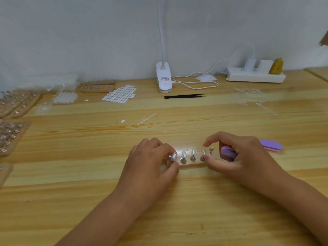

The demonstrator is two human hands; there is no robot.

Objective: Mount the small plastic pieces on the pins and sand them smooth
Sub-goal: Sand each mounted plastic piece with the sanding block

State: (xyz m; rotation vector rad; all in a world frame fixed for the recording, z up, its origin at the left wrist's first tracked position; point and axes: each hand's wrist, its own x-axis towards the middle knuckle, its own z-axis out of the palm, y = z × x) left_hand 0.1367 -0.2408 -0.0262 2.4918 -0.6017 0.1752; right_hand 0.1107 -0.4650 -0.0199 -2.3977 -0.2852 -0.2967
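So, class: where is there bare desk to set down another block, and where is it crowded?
Free: the wood between the tweezers and the right hand, and the near-left corner beside the left hand. Crowded: the left edge, lined with pin boards.

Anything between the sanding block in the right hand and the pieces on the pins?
No foreign object. The purple sanding block sits tucked in the right hand at the row's right end; only that hand's own thumb and forefinger lie between it and the pieces. The left hand pinches the leftmost piece.
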